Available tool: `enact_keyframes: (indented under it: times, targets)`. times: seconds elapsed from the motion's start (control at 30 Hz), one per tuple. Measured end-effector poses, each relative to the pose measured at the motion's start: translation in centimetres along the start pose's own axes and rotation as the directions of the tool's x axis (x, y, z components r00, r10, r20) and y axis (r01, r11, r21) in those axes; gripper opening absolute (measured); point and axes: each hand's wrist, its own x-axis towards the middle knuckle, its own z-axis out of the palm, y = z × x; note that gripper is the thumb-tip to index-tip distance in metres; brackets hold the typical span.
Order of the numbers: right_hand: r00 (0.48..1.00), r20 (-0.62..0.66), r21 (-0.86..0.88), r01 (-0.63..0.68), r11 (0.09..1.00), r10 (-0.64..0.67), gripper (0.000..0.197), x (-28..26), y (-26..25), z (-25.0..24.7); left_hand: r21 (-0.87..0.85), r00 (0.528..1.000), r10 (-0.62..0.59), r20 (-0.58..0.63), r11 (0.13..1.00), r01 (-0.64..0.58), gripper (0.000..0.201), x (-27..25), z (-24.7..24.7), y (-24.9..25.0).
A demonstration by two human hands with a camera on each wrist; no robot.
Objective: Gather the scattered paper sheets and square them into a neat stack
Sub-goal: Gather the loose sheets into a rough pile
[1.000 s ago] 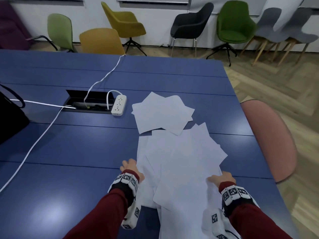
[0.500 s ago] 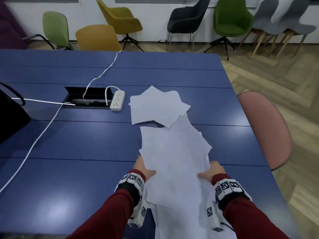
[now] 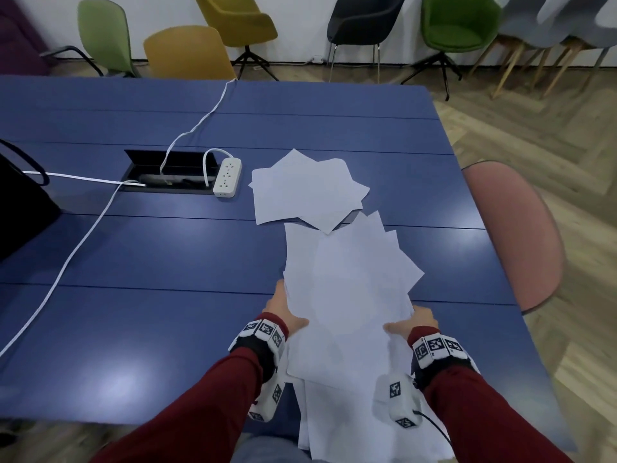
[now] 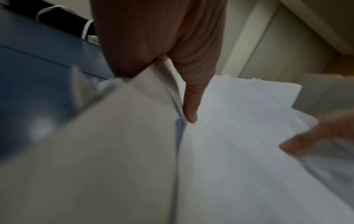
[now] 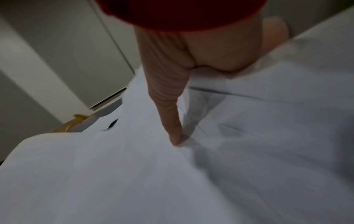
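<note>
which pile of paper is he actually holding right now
The near pile, fanned out toward the table's front edge: left hand and right hand grip its sides. The far pile beside the power strip lies untouched.

two hands (image 3: 283,312), two paper piles (image 3: 347,295), eight chairs (image 3: 187,51)

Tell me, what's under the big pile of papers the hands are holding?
Under the near pile of papers you can see more white sheets hanging over the blue table edge. The left hand and right hand hold its sides; their fingers underneath are covered.
</note>
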Motion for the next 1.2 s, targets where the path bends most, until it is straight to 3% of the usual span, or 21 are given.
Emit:
enact_keyframes:
  times: [0.13,0.33,0.47,0.53,0.6,0.73,0.8,0.9,1.0,1.13,1.2]
  targets:
    - [0.985,0.17,-0.007,-0.017,1.0,0.017,0.065,0.5,1.0,-0.9,-0.107,0.999,-0.024,-0.047,0.994,0.019,0.097,-0.5,0.4,-0.5]
    - [0.935,0.354,-0.141,0.043,0.989,0.01,0.091,0.6,1.9,-3.6,-0.173,0.983,-0.162,0.087,0.969,0.175,0.057,-1.1,-0.6,-0.9]
    - [0.922,0.384,-0.1,0.087,0.991,-0.042,0.083,1.2,2.2,-3.5,-0.212,0.982,-0.157,0.102,0.961,0.176,0.048,-1.1,-0.7,-0.9]
    - [0.948,0.311,-0.034,0.076,0.997,-0.061,0.096,2.0,2.5,-3.0,-0.265,0.99,-0.12,0.079,0.954,0.137,0.055,-0.5,-0.6,-0.7]
    - [0.959,0.248,0.102,0.112,0.988,-0.134,0.083,2.8,2.4,-2.5,-0.302,0.995,-0.095,0.019,0.948,0.096,0.056,0.4,-0.5,-0.4]
    - [0.983,0.065,0.31,0.142,0.94,-0.17,0.029,1.0,-0.1,-3.7,-0.298,0.991,-0.024,-0.129,0.954,-0.016,0.059,3.6,-0.5,0.8]
    - [0.985,-0.011,0.39,0.165,0.906,-0.174,0.017,1.3,-1.0,-4.2,-0.251,0.983,-0.004,-0.183,0.967,-0.042,0.052,5.6,-0.6,1.3]
    - [0.978,-0.109,0.431,0.207,0.878,-0.177,0.032,2.7,-3.0,-4.5,-0.092,0.968,0.024,-0.251,0.995,-0.049,0.056,8.1,-1.5,2.3]
    - [0.977,-0.14,0.416,0.206,0.886,-0.161,0.036,4.0,-5.8,-4.5,0.18,0.963,0.072,-0.258,0.983,-0.025,0.064,10.2,-2.8,3.7]
    - [0.984,-0.143,0.384,0.158,0.91,-0.111,0.038,6.0,-7.2,-4.6,0.628,0.937,0.179,-0.3,0.776,0.053,0.075,12.9,-4.7,6.9]
    - [0.987,-0.146,0.333,0.107,0.937,-0.06,0.043,6.5,-7.2,-4.6,0.715,0.961,0.183,-0.207,0.699,0.021,0.088,14.5,-5.3,7.9]
